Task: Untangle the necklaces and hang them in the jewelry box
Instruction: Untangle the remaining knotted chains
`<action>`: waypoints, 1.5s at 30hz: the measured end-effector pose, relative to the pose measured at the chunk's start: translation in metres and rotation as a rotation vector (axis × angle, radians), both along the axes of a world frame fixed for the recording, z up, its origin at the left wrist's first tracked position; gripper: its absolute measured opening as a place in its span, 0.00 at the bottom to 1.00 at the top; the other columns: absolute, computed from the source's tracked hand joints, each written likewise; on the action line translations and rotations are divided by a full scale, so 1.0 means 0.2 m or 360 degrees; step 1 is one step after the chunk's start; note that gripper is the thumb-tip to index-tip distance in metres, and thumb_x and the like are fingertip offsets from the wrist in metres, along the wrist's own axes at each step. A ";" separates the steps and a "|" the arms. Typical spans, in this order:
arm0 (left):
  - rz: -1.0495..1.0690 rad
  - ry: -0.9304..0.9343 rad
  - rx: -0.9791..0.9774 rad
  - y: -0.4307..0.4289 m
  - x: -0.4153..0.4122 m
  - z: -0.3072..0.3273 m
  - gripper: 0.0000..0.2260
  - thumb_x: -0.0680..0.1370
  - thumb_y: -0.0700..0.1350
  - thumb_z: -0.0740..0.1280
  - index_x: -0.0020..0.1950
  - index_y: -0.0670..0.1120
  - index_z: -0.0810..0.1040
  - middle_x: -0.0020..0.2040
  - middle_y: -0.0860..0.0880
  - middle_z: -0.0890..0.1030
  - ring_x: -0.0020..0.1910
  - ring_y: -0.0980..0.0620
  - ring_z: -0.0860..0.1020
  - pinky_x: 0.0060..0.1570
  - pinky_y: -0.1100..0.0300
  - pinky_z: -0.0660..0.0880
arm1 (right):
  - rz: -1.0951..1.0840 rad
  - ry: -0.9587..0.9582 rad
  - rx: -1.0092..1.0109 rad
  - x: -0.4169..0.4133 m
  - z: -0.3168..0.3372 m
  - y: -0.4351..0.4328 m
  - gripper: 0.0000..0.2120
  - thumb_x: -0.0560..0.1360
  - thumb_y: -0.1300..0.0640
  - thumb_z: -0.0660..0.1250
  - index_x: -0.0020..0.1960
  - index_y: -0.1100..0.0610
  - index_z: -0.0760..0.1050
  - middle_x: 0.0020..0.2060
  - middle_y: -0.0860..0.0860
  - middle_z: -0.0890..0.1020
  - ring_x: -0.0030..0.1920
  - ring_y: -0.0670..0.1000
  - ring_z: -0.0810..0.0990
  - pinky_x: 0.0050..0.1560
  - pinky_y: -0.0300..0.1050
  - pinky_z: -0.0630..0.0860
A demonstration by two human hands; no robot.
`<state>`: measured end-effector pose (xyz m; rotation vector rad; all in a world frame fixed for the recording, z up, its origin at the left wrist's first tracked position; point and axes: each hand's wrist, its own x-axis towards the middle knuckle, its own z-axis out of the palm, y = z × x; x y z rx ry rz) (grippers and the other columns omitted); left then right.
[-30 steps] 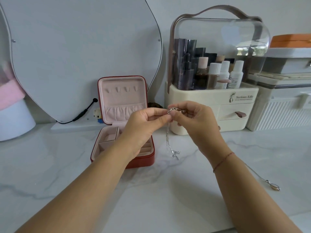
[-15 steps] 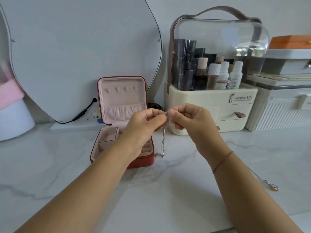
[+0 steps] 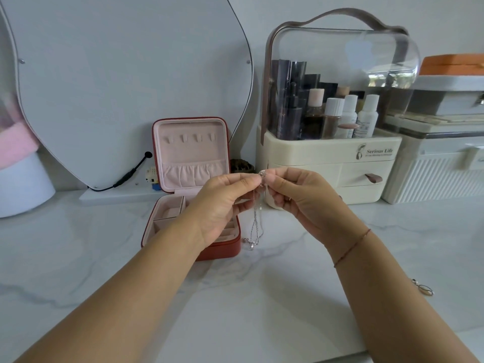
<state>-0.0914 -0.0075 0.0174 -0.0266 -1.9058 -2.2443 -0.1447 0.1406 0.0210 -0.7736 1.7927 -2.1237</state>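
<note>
A thin silver necklace [image 3: 256, 224] hangs doubled from between my two hands, its small pendant end dangling just above the marble top beside the box. My left hand [image 3: 225, 203] and my right hand [image 3: 301, 197] pinch its top end together, fingertips almost touching. The red jewelry box [image 3: 230, 248] stands open to the left, its pink lid upright with several small hooks and a gathered pocket. A second necklace [image 3: 423, 288] with an oval pendant lies on the counter at the far right, partly hidden by my right forearm.
A cream cosmetics organiser [image 3: 330, 158] with a clear dome and bottles stands right behind my hands. White storage boxes [image 3: 440, 176] sit to its right. A large mirror [image 3: 125, 82] with a black cable leans at the back left. The marble counter [image 3: 235, 310] stretches toward me.
Both hands stay together at the chain's top end. The chain has dropped lower and now hangs as a longer double strand, its pendant end swinging near the box's front corner.
</note>
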 end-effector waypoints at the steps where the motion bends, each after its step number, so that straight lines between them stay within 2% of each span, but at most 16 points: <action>1: 0.0003 -0.0025 -0.0005 0.00 0.00 0.00 0.04 0.75 0.40 0.67 0.46 0.43 0.82 0.35 0.51 0.81 0.35 0.58 0.79 0.41 0.63 0.74 | -0.0029 0.0015 0.0030 0.00 0.00 0.00 0.04 0.76 0.62 0.67 0.47 0.62 0.80 0.29 0.48 0.77 0.31 0.45 0.70 0.36 0.34 0.70; 5: -0.0010 -0.0131 -0.0006 0.01 0.00 0.00 0.06 0.76 0.38 0.64 0.43 0.44 0.80 0.34 0.50 0.80 0.35 0.55 0.77 0.42 0.60 0.73 | -0.0121 0.0072 0.0071 0.01 0.00 -0.01 0.05 0.77 0.60 0.66 0.44 0.61 0.78 0.31 0.50 0.77 0.32 0.45 0.72 0.39 0.38 0.70; 9: -0.0045 -0.0162 -0.0124 0.01 0.00 0.01 0.06 0.76 0.40 0.63 0.42 0.45 0.79 0.35 0.50 0.80 0.37 0.53 0.76 0.43 0.58 0.72 | -0.0119 0.0090 -0.0004 0.02 0.00 -0.02 0.06 0.78 0.60 0.64 0.46 0.61 0.78 0.37 0.52 0.82 0.39 0.46 0.79 0.43 0.37 0.73; 12: -0.0025 -0.0127 -0.0106 0.01 0.01 0.02 0.07 0.76 0.40 0.64 0.40 0.47 0.78 0.35 0.51 0.80 0.37 0.55 0.76 0.42 0.59 0.72 | -0.0099 0.0092 -0.0095 0.02 0.01 -0.02 0.05 0.78 0.61 0.64 0.45 0.60 0.77 0.38 0.52 0.83 0.40 0.46 0.80 0.43 0.36 0.73; 15: 0.0028 -0.0077 -0.0064 0.00 0.00 0.01 0.06 0.75 0.40 0.68 0.38 0.48 0.79 0.33 0.52 0.79 0.35 0.56 0.75 0.40 0.62 0.73 | -0.0052 0.0058 -0.0199 0.02 0.01 -0.02 0.06 0.78 0.62 0.63 0.44 0.59 0.77 0.36 0.50 0.83 0.36 0.43 0.79 0.40 0.35 0.72; 20: -0.0021 -0.0050 -0.0059 0.00 0.01 0.00 0.01 0.71 0.40 0.70 0.41 0.45 0.82 0.34 0.51 0.81 0.34 0.57 0.78 0.42 0.62 0.73 | 0.0065 -0.0056 -0.0296 0.01 0.01 -0.01 0.07 0.78 0.62 0.62 0.43 0.60 0.77 0.34 0.50 0.81 0.35 0.44 0.77 0.39 0.35 0.73; 23: -0.0099 -0.0079 -0.0062 -0.01 0.01 0.01 0.08 0.66 0.45 0.70 0.44 0.45 0.81 0.36 0.50 0.83 0.36 0.56 0.81 0.47 0.60 0.73 | 0.0168 -0.0140 -0.0320 0.01 0.02 -0.01 0.08 0.76 0.58 0.63 0.46 0.63 0.76 0.35 0.53 0.80 0.33 0.45 0.74 0.39 0.35 0.71; 26: -0.0157 -0.0113 -0.0036 -0.01 0.01 0.02 0.11 0.65 0.44 0.70 0.46 0.45 0.81 0.38 0.49 0.84 0.38 0.55 0.82 0.51 0.58 0.74 | 0.0158 -0.0146 -0.0303 0.00 0.01 0.00 0.10 0.75 0.56 0.63 0.49 0.64 0.75 0.32 0.49 0.80 0.31 0.44 0.72 0.38 0.35 0.70; 30: -0.0164 -0.0129 0.0046 -0.01 0.01 0.01 0.11 0.65 0.44 0.70 0.46 0.45 0.82 0.38 0.48 0.83 0.36 0.55 0.80 0.46 0.61 0.77 | 0.0063 -0.0101 -0.0242 0.00 0.01 0.00 0.06 0.77 0.59 0.63 0.43 0.60 0.75 0.32 0.50 0.76 0.31 0.45 0.70 0.36 0.36 0.68; 34: -0.0137 -0.0086 -0.0084 0.00 0.02 0.01 0.12 0.65 0.45 0.71 0.47 0.44 0.82 0.35 0.50 0.82 0.35 0.57 0.79 0.45 0.62 0.75 | 0.0061 -0.0034 -0.0166 0.02 0.01 -0.01 0.06 0.77 0.59 0.64 0.42 0.59 0.75 0.29 0.48 0.76 0.31 0.45 0.69 0.35 0.37 0.67; 36: -0.0100 -0.0042 -0.0131 0.00 0.02 0.01 0.11 0.65 0.45 0.71 0.46 0.45 0.82 0.34 0.51 0.82 0.34 0.57 0.79 0.42 0.64 0.75 | 0.0027 -0.0018 -0.0132 0.02 0.01 -0.01 0.06 0.77 0.60 0.64 0.43 0.58 0.76 0.30 0.48 0.76 0.31 0.45 0.69 0.35 0.36 0.67; 39: 0.0001 0.0012 -0.0110 0.00 0.02 0.02 0.03 0.71 0.43 0.70 0.41 0.46 0.83 0.34 0.50 0.82 0.34 0.57 0.78 0.42 0.64 0.76 | -0.0018 -0.0019 -0.0102 0.02 0.01 -0.01 0.06 0.77 0.60 0.64 0.42 0.57 0.77 0.32 0.51 0.74 0.31 0.45 0.69 0.35 0.37 0.66; 41: 0.0115 0.0052 -0.0126 0.00 0.01 0.01 0.06 0.74 0.40 0.69 0.39 0.47 0.84 0.34 0.50 0.82 0.35 0.57 0.79 0.45 0.62 0.76 | -0.0052 -0.0026 -0.0069 0.02 0.01 -0.01 0.07 0.78 0.60 0.65 0.41 0.57 0.76 0.33 0.52 0.72 0.31 0.46 0.68 0.35 0.37 0.66; 45: 0.0255 0.0112 -0.0236 -0.01 0.00 0.01 0.06 0.76 0.38 0.67 0.42 0.46 0.82 0.34 0.51 0.81 0.35 0.58 0.78 0.44 0.64 0.77 | -0.0098 -0.0079 0.0009 0.01 0.00 -0.01 0.06 0.77 0.60 0.66 0.41 0.58 0.76 0.34 0.52 0.77 0.33 0.46 0.72 0.35 0.36 0.70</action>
